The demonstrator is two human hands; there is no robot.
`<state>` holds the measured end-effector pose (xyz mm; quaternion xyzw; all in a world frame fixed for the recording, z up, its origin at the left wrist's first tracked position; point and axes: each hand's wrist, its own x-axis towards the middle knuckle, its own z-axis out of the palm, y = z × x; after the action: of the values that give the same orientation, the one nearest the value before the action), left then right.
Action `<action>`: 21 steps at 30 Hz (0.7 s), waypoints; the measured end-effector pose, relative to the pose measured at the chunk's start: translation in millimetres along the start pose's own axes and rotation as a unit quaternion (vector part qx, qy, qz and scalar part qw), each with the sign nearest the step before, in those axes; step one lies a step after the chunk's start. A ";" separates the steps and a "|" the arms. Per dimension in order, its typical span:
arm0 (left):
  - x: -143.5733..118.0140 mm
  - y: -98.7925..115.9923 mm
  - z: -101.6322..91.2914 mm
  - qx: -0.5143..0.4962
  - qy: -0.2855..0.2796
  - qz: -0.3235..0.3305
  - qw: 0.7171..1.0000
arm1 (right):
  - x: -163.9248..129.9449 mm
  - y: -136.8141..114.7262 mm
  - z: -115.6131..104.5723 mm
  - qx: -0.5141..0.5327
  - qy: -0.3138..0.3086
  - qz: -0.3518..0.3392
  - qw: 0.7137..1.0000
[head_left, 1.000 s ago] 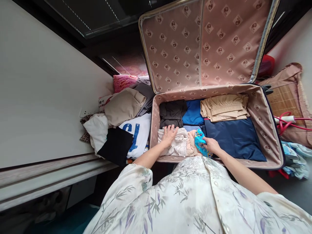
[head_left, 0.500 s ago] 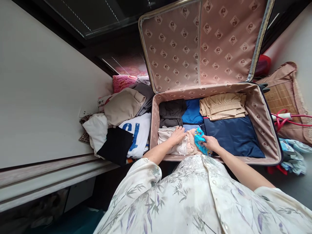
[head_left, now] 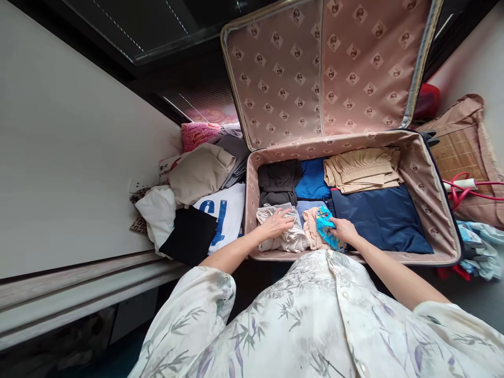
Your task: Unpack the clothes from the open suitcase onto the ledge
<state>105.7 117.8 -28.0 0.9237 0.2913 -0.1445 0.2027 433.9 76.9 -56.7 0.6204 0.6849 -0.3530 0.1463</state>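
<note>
Head view: looking down into an open fabric suitcase with pinkish patterned lining (head_left: 433,210), lid propped up behind it.
Left hand: the left hand (head_left: 275,223) lies flat, fingers loosely spread, pressing down on a bunched cream-white folded garment (head_left: 285,239) in the near left corner of the case.
Right hand: the right hand (head_left: 343,229) is pinching the edge of a small bright blue patterned cloth (head_left: 326,228), thumb and fingers closed on it. The cloth sits near the front wall, just beside a pale peach folded piece (head_left: 311,228).
Already packed: dark grey folded clothes (head_left: 279,181) at the back left, a royal blue garment (head_left: 313,181) next to them, a tan folded stack (head_left: 364,170) at the back right, and a big navy blue folded item (head_left: 381,218) filling the right half.
Outside the case: a loose pile on the left, with a white shirt with blue lettering (head_left: 222,215), a black piece (head_left: 189,236) and a beige bundle (head_left: 200,170).
Step in hand: looks to me like tucking the small blue cloth into the front row while the other hand holds the cream garment down.
Next move: I'd guess the blue cloth needs pushing down into the gap between the peach piece and the navy item, keeping the cream garment flattened so it doesn't spring up.
</note>
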 end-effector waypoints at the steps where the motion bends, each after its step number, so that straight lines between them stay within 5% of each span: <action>1: -2.4 2.0 1.6 0.010 0.003 0.023 1.000 | 0.2 -0.4 -0.3 -0.001 -0.001 0.003 1.000; 8: 12.4 28.2 10.4 -0.009 0.042 0.059 0.997 | 0.8 -3.2 -0.9 -0.014 -0.007 0.022 1.000; 13: 15.2 34.5 11.0 0.002 -0.001 0.070 0.998 | -0.4 -5.2 -0.7 -0.023 -0.002 0.027 0.999; 21: 5.8 33.8 12.5 0.014 0.013 -0.033 0.999 | -2.5 -9.4 -2.4 -0.026 0.000 0.038 0.999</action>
<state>128.5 89.5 -31.4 0.9180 0.3220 -0.1434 0.1815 426.0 76.8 -50.5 0.6422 0.6696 -0.3293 0.1753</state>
